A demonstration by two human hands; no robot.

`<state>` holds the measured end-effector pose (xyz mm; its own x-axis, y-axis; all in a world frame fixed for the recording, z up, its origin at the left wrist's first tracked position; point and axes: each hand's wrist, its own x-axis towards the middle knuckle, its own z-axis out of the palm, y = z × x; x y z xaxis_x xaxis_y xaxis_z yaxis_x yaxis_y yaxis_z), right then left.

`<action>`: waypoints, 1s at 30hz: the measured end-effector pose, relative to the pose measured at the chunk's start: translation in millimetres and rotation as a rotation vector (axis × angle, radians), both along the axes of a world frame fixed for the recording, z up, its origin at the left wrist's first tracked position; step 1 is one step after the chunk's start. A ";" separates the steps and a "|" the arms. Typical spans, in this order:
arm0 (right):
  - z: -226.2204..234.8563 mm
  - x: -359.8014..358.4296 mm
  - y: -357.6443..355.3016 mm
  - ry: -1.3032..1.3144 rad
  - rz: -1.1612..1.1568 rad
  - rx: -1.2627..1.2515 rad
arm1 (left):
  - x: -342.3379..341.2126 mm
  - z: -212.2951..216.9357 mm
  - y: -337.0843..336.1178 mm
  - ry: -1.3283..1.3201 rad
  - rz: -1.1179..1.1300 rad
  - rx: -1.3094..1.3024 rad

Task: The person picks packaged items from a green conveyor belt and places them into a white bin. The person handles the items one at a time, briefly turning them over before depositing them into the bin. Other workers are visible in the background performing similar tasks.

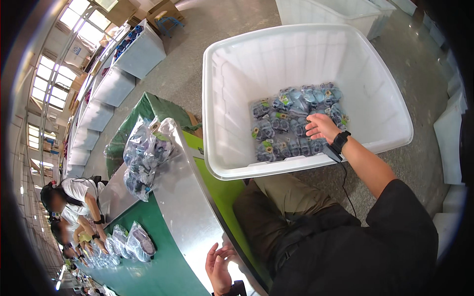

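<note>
My right hand [323, 128] reaches over the large white plastic bin [232, 69], holding nothing, its fingers stretched out. Just below it, rows of shoes in clear plastic bags [289, 126] lie on the bin's bottom, some with small green and yellow labels. My left hand [220, 269] is over the shiny metal edge [185, 212] of the work table, its fingers loosely bent and apart, with nothing in them. A pile of bagged shoes [143, 158] sits at the metal surface's far end, away from both hands.
A green conveyor belt [173, 266] carries more bagged shoes [139, 241] at left, where co-workers [81, 197] stand. Behind the pile is a green-wrapped box [148, 108]. White bins [113, 86] line the far left; others [335, 15] stand beyond my bin.
</note>
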<state>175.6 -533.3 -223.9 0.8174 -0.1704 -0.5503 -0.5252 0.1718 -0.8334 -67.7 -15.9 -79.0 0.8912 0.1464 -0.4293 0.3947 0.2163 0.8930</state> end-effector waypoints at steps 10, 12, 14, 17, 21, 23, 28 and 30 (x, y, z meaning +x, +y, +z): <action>24.4 -36.9 46.1 -0.269 0.239 -0.152 | 14.9 11.4 21.7 0.071 0.011 0.074; 14.8 -42.8 53.2 -0.317 0.256 -0.090 | 20.5 13.2 36.4 0.019 -0.023 0.126; -0.4 -42.6 63.5 -0.265 0.244 0.030 | 28.1 13.6 58.2 0.001 -0.030 0.183; -17.6 -43.2 71.8 -0.396 0.304 -0.195 | 40.6 8.2 97.8 0.039 0.025 0.353; -25.1 -44.1 77.7 -0.434 0.318 -0.446 | 54.9 -5.0 162.1 0.059 0.201 0.447; -24.2 -44.9 80.4 -0.464 0.314 -0.499 | 65.7 -16.7 197.8 0.030 0.301 0.554; -20.8 -48.1 85.0 -0.521 0.321 -0.688 | 84.7 -47.2 286.0 -0.002 0.546 1.004; -21.7 -48.1 85.9 -0.559 0.339 -0.764 | 87.7 -53.5 317.6 0.070 0.624 1.250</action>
<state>127.5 -447.3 -245.6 0.9958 -0.0279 0.0873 0.0533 -0.5983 -0.7995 20.0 301.7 -132.4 0.5201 0.8204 0.2377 0.5810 -0.5438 0.6056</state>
